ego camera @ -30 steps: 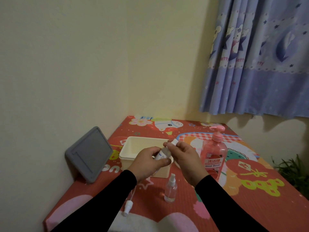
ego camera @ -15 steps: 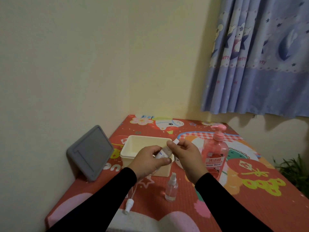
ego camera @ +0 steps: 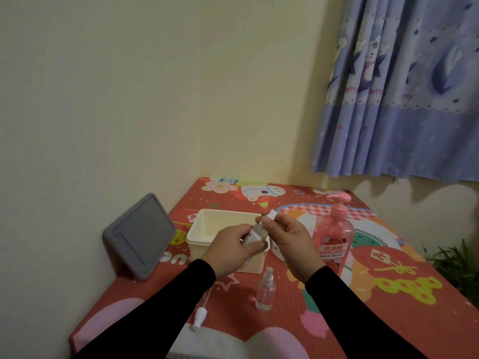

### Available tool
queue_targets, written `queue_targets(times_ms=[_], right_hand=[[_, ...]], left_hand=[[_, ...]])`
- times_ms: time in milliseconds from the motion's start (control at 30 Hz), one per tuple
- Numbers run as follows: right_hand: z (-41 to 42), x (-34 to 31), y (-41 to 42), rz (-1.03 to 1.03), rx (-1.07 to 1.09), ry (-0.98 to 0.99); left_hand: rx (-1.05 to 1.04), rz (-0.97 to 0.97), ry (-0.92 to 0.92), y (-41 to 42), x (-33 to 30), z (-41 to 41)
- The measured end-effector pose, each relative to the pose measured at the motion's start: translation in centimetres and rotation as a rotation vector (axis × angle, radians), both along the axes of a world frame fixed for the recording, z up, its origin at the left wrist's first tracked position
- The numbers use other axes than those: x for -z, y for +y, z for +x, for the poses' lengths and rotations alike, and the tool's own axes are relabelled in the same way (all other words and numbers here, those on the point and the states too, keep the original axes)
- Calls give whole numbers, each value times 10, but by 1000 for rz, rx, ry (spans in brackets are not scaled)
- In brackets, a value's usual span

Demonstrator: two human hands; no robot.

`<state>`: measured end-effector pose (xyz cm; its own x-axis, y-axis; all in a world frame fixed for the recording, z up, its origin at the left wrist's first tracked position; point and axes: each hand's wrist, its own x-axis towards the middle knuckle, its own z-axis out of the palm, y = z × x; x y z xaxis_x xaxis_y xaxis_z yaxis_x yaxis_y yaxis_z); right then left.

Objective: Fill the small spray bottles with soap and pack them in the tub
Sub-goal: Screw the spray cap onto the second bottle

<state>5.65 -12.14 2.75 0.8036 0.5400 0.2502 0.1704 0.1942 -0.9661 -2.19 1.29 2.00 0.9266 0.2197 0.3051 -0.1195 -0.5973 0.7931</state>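
We hold a small labelled spray bottle (ego camera: 255, 234) tilted in the air, just above the near corner of the cream tub (ego camera: 207, 238). Our left hand (ego camera: 233, 248) is wrapped around its body; our right hand (ego camera: 290, 238) pinches its white spray cap (ego camera: 270, 215) between the fingertips. A second clear spray bottle (ego camera: 265, 290) stands upright on the cartoon-printed desk (ego camera: 363, 320), in front of the tub. A loose white sprayer head (ego camera: 198, 317) lies nearer us. A pink pump soap bottle (ego camera: 334, 239) stands right of our hands, and a grey tablet (ego camera: 140, 235) leans against the wall.
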Motion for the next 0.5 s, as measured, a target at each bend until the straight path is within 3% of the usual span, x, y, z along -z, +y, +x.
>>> queue_targets(times_ms=[133, 333, 500], right_hand=[[1, -1, -3, 25, -53, 12], [6, -8, -7, 76, -249, 113], [4, -8, -8, 46, -173, 27]], left_hand=[[31, -6, 15, 1, 2, 1], [352, -589, 273, 4, -11, -5], [310, -441, 217, 2, -11, -8]])
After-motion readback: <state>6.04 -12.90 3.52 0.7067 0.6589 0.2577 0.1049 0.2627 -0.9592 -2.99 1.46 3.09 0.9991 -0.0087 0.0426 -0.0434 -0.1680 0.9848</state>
